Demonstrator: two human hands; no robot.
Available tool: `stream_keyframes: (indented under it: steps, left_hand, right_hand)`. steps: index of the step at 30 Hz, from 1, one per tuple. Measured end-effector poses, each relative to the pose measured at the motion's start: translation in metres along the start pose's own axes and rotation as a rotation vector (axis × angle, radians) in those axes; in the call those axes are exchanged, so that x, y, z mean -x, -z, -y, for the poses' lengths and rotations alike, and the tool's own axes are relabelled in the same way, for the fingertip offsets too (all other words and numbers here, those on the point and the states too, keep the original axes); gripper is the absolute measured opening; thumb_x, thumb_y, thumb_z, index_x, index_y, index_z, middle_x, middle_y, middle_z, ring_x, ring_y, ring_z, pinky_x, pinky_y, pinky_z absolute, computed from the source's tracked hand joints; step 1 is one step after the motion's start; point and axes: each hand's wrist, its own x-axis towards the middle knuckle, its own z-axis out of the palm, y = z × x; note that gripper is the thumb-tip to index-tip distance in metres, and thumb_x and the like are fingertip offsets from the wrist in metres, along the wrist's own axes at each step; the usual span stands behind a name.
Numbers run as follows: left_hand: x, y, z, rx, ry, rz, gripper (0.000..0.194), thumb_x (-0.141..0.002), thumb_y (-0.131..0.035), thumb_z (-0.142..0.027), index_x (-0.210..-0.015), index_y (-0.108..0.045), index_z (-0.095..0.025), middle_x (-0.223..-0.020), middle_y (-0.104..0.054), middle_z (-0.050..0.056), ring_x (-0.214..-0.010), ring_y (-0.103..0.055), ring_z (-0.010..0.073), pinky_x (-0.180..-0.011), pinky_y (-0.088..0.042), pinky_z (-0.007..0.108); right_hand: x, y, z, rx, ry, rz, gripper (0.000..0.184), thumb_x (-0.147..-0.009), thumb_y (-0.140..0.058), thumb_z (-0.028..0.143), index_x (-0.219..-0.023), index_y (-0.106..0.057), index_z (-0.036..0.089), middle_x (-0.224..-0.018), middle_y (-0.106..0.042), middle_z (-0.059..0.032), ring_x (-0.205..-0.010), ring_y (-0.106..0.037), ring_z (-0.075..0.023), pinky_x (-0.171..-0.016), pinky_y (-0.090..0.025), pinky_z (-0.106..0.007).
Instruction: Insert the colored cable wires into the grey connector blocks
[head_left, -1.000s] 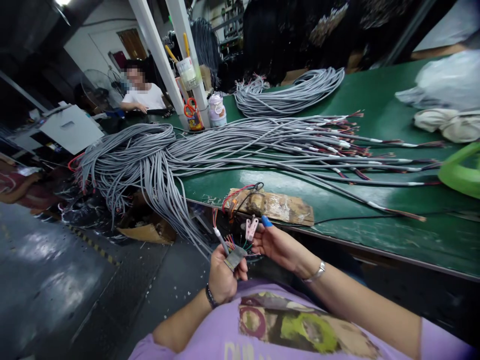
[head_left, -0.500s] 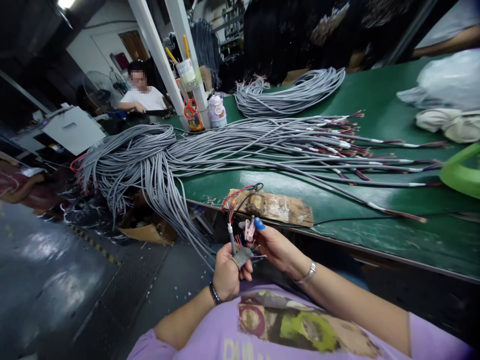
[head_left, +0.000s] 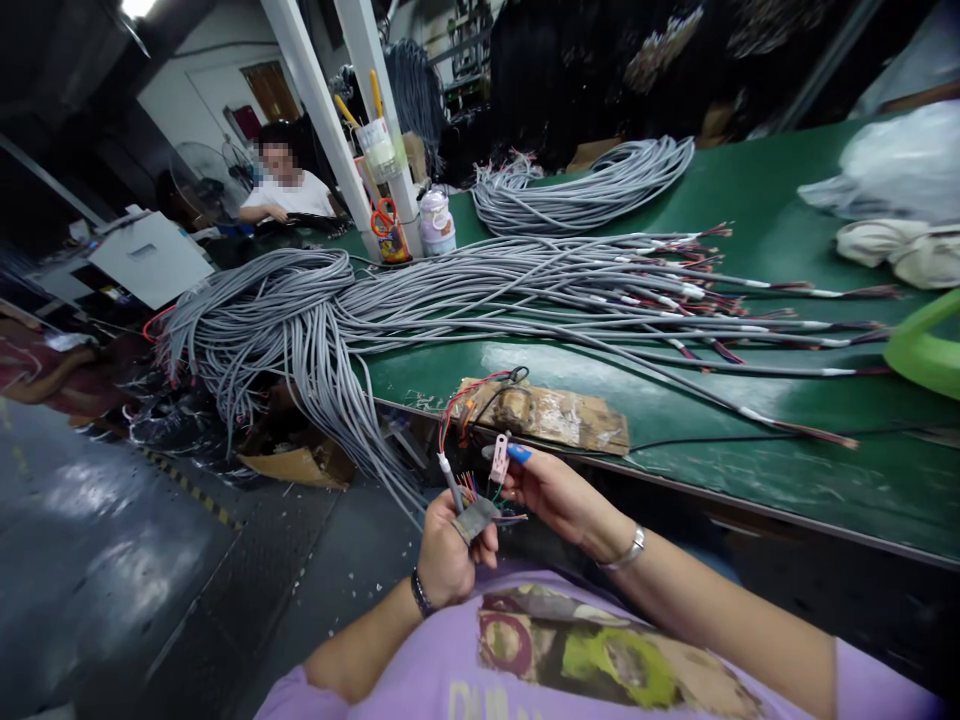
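Note:
In my left hand (head_left: 444,558), low in front of my body, the fingers are closed round a grey cable (head_left: 452,484) with a white band near its upper end. Thin coloured wires (head_left: 466,485) fan out beside a grey wrap (head_left: 475,520) at my left thumb. Just to the right, my right hand (head_left: 559,500) pinches a small pink clip (head_left: 500,458) between its fingers; one fingertip wears a blue cover (head_left: 518,453). A green wire runs between the clip and my left hand. Red and dark wires lead to a worn wooden board (head_left: 577,420) at the table edge.
Many grey cables (head_left: 465,285) with bared ends lie across the green table (head_left: 757,410). A coiled bundle (head_left: 585,190) is behind them. A lilac bottle (head_left: 436,222) and scissors (head_left: 384,217) are by the post. A green handle-like object (head_left: 926,345) is at right. A co-worker sits at back left.
My left hand has shifted slightly left and down, and the cable leans further left. The pink clip is turned more upright, and the wires between board and cable are stretched out more.

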Motion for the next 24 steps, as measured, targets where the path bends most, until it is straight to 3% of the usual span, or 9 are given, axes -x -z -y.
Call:
stream_keyframes:
  steps: [5, 11, 16, 24]
  left_hand:
    - [-0.007, -0.005, -0.004, 0.053, 0.038, 0.008, 0.030, -0.059, -0.075, -0.038, -0.065, -0.057, -0.015, -0.040, -0.055, -0.003, -0.026, -0.040, 0.0062, -0.026, -0.027, 0.015]
    - [-0.012, -0.008, -0.002, 0.063, 0.056, 0.048, 0.028, -0.060, -0.073, -0.037, -0.067, -0.057, -0.015, -0.040, -0.055, -0.003, -0.026, -0.040, 0.0062, -0.027, -0.028, 0.015]
    - [-0.014, -0.007, 0.001, 0.041, 0.079, 0.048, 0.029, -0.061, -0.073, -0.038, -0.068, -0.056, -0.015, -0.040, -0.055, -0.003, -0.026, -0.040, 0.0061, -0.027, -0.028, 0.016]
    - [-0.010, -0.004, 0.002, 0.013, 0.081, 0.053, 0.034, -0.060, -0.075, -0.041, -0.068, -0.054, -0.015, -0.040, -0.055, -0.004, -0.026, -0.040, 0.0062, -0.027, -0.027, 0.016]
  right_hand:
    - [-0.002, 0.005, -0.008, 0.188, 0.207, -0.149, 0.040, -0.069, -0.068, 0.056, -0.065, -0.059, 0.018, -0.062, -0.055, -0.0002, -0.057, -0.042, -0.0110, -0.056, -0.037, -0.025]
    - [-0.009, 0.000, -0.008, -0.081, -0.026, 0.008, 0.047, -0.064, -0.068, 0.064, -0.073, -0.062, 0.018, -0.068, -0.062, -0.0028, -0.060, -0.052, -0.0144, -0.059, -0.042, -0.028]
    - [-0.013, -0.002, -0.011, -0.203, 0.000, -0.027, 0.041, -0.061, -0.075, 0.055, -0.071, -0.065, 0.017, -0.061, -0.063, -0.0003, -0.057, -0.054, -0.0132, -0.058, -0.042, -0.027]
    - [-0.009, 0.001, -0.013, -0.254, -0.059, -0.007, 0.042, -0.075, -0.060, 0.059, -0.081, -0.068, 0.018, -0.067, -0.065, -0.0014, -0.060, -0.055, -0.0130, -0.058, -0.042, -0.026]
